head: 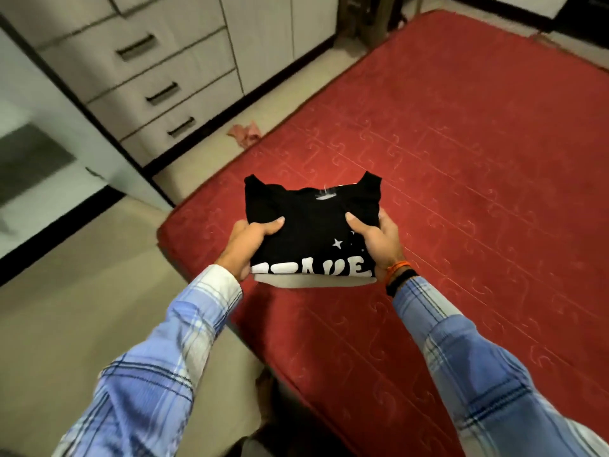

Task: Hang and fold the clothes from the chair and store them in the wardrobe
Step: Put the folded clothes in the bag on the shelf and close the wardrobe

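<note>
Folded black cotton T-shirt with white print above red patterned mattress, near its corner. My left hand, right hand clamp side edges, thumbs on top. Soft, light (floppy): support underneath.

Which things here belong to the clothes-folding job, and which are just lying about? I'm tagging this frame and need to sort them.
Belongs to the job:
- folded black T-shirt, gripped by left hand and right hand
- red mattress, under the shirt
- cabinet drawers, possibly the storage

Just lying about:
- crumpled pink cloth on the floor by the mattress
</note>
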The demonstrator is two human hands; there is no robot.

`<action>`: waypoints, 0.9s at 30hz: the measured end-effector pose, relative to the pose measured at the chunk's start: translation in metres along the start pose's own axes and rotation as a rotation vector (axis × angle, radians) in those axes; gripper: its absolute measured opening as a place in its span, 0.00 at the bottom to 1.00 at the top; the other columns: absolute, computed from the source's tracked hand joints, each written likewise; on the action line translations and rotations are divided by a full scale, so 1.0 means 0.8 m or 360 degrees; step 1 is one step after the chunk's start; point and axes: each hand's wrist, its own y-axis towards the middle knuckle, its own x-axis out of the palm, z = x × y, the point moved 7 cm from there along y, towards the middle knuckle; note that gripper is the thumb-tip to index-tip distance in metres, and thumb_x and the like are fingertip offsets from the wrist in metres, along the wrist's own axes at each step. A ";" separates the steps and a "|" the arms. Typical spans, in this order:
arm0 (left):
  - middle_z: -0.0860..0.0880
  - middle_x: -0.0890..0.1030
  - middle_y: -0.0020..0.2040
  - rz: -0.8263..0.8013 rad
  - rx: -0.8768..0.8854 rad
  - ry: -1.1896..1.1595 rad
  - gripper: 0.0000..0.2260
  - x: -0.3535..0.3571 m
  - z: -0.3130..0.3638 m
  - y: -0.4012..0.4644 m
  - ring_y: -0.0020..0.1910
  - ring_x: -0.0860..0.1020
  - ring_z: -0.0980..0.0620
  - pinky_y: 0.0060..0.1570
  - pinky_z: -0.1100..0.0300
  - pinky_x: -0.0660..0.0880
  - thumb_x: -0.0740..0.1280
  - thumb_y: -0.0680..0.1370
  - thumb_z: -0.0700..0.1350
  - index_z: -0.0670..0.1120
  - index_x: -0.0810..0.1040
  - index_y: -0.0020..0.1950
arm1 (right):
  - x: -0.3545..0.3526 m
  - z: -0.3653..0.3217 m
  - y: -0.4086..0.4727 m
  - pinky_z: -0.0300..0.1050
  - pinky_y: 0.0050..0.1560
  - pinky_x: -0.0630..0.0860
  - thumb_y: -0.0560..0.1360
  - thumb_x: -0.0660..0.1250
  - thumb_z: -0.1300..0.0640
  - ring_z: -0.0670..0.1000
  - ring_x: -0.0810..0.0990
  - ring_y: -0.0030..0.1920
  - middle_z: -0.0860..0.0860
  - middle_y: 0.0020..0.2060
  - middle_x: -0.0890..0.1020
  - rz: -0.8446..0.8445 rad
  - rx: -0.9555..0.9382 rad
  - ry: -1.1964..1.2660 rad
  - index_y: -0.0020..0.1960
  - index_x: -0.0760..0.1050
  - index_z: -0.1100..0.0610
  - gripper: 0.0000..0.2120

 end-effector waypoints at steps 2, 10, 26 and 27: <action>0.40 0.85 0.49 0.0088 0.0020 -0.0145 0.15 -0.050 0.018 -0.035 0.48 0.84 0.43 0.52 0.50 0.80 0.75 0.71 0.40 0.36 0.81 0.55 | 0.053 -0.021 -0.019 0.55 0.61 0.78 0.74 0.72 0.61 0.53 0.83 0.55 0.53 0.54 0.84 -0.0132 0.0029 0.0009 0.59 0.78 0.55 0.14; 0.40 0.84 0.51 0.0444 0.0207 -0.0553 0.19 -0.273 0.091 -0.128 0.48 0.84 0.44 0.43 0.56 0.82 0.74 0.72 0.38 0.36 0.77 0.62 | 0.307 -0.082 -0.072 0.58 0.62 0.76 0.72 0.73 0.63 0.58 0.82 0.56 0.57 0.54 0.84 -0.0593 -0.0015 -0.0069 0.58 0.79 0.60 0.15; 0.41 0.85 0.49 0.0942 0.0511 -0.0769 0.15 -0.689 0.218 -0.193 0.47 0.85 0.44 0.48 0.52 0.81 0.73 0.73 0.40 0.37 0.79 0.58 | 0.806 -0.126 -0.132 0.57 0.59 0.79 0.70 0.75 0.60 0.56 0.85 0.51 0.56 0.48 0.86 -0.1273 -0.0022 -0.0197 0.53 0.81 0.58 0.12; 0.41 0.85 0.48 0.0970 0.0535 -0.0790 0.14 -0.712 0.228 -0.189 0.46 0.85 0.44 0.46 0.53 0.81 0.73 0.74 0.40 0.38 0.80 0.57 | 0.837 -0.128 -0.129 0.57 0.58 0.79 0.71 0.74 0.61 0.56 0.85 0.51 0.56 0.48 0.86 -0.1304 -0.0021 -0.0204 0.53 0.80 0.58 0.12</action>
